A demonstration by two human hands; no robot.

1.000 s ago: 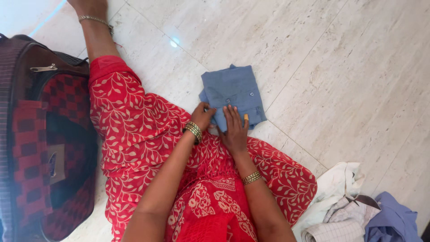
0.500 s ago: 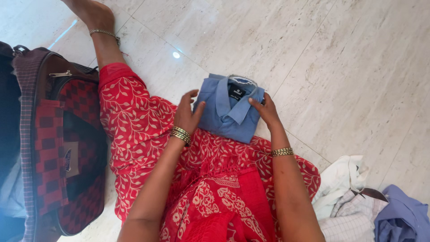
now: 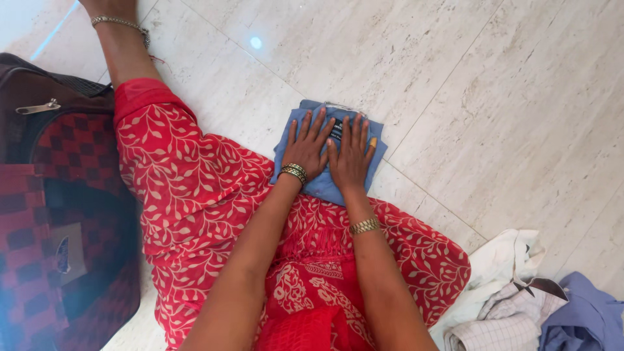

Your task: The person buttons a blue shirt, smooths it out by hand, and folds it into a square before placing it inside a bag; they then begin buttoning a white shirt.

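Observation:
A folded blue shirt [image 3: 320,185] lies on the pale marble floor just past my knees. My left hand [image 3: 307,148] presses flat on its left half, fingers spread, a gold bangle at the wrist. Beside it, touching, my right hand [image 3: 351,155] lies flat on the shirt's right half, also with fingers spread. Both palms cover most of the shirt, so only its edges and part of the collar show. My legs in red leaf-patterned cloth [image 3: 188,195] stretch out to the left.
A maroon checked travel bag [image 3: 45,214] stands open at the left, against my leg. A heap of loose clothes, white [image 3: 504,263], checked and light blue [image 3: 588,322], lies at the bottom right. My bare foot with an anklet [image 3: 117,23] is at the top left.
One second ago the shirt lay button side up under my fingertips. I then held it by both sides with the collar up. Now both palms press flat on it.

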